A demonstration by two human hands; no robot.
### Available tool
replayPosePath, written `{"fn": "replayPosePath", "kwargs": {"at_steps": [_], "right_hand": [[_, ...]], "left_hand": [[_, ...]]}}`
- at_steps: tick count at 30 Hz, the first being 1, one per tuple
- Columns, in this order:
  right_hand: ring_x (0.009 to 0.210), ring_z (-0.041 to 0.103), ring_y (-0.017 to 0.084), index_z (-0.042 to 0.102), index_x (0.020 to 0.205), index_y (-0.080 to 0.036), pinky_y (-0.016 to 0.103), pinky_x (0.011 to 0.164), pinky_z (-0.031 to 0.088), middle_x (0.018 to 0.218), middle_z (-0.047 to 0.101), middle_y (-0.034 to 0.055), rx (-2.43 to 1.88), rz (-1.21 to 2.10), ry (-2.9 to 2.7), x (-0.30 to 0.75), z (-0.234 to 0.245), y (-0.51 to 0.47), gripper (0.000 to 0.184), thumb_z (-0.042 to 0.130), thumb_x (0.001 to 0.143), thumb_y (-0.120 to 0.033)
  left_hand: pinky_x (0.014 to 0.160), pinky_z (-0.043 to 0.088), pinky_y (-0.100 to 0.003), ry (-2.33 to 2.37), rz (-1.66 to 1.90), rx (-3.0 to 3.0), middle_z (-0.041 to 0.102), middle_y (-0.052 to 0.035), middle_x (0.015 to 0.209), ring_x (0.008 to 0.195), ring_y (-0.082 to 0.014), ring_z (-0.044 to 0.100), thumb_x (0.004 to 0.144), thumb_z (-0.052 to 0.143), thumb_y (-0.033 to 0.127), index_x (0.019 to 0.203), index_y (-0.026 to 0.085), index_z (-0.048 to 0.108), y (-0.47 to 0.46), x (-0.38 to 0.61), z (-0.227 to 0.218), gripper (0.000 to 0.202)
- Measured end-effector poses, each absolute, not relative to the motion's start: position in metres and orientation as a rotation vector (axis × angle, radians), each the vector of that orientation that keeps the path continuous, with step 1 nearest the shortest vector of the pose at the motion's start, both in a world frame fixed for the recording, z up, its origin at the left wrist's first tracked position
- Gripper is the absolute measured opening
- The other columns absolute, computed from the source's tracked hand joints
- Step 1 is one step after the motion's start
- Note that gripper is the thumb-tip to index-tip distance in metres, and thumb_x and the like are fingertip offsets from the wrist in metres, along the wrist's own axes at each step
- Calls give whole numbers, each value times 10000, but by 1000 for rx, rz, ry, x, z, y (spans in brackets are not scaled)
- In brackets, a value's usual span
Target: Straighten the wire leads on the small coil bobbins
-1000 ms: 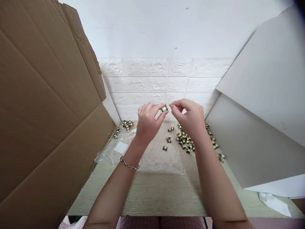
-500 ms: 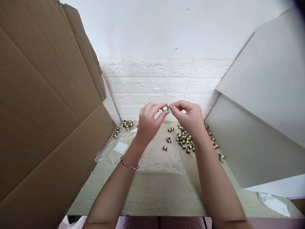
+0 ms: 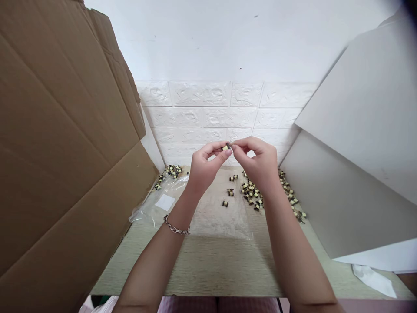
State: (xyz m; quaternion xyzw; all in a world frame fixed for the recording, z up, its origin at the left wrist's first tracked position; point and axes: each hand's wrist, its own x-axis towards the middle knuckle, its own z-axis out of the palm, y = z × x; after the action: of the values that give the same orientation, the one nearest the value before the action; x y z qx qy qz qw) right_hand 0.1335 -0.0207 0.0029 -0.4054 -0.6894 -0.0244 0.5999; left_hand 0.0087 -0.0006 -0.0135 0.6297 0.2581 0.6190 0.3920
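Note:
My left hand [image 3: 208, 163] is closed, its thumb and fingers pinching a small transformer coil [image 3: 226, 148] with yellow tape around its middle and dark ends. At the coil's right end, my right hand [image 3: 256, 158] is closed in a thumb-and-finger pinch; what lies between those fingertips is too small to tell. Both hands are raised above the table. Below them, a few loose coils [image 3: 230, 192] lie on a clear plastic bag [image 3: 221, 224]. A large pile of similar coils [image 3: 250, 191] sits under and beside my right forearm.
A smaller cluster of coils [image 3: 174, 171] lies at the back left, by the bag's white label [image 3: 165, 202]. A cardboard sheet [image 3: 65, 152] walls off the left side; white panels [image 3: 355, 187] stand on the right. Behind is a white brick-patterned wall [image 3: 202, 93].
The coil has turned slightly in my left fingers, and its dark end shows less. My left hand's fingers have curled a little lower. My right hand keeps its pinch at nearly the same place.

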Motion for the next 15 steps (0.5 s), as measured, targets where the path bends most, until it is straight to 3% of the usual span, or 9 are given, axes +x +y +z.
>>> {"fn": "replayPosePath", "kwargs": {"at_steps": [9, 15], "right_hand": [[490, 468, 78, 638, 704, -192, 240, 561, 394, 563, 560, -26, -908, -428, -1584, 132, 5, -24, 103, 542, 740, -197], [499, 476, 82, 637, 714, -195, 239, 546, 400, 614, 593, -11, -868, -449, -1568, 129, 4, -24, 109, 533, 743, -180]], "left_hand": [[797, 401, -280, 493, 1415, 1421, 648, -34, 820, 856, -149, 554, 650, 654, 279, 828, 167, 653, -3, 9, -8, 210], [676, 367, -224, 396, 1213, 1294, 602, -14, 754, 728, -89, 503, 708, 597, 305, 787, 173, 645, -2, 6, -7, 161]]}}
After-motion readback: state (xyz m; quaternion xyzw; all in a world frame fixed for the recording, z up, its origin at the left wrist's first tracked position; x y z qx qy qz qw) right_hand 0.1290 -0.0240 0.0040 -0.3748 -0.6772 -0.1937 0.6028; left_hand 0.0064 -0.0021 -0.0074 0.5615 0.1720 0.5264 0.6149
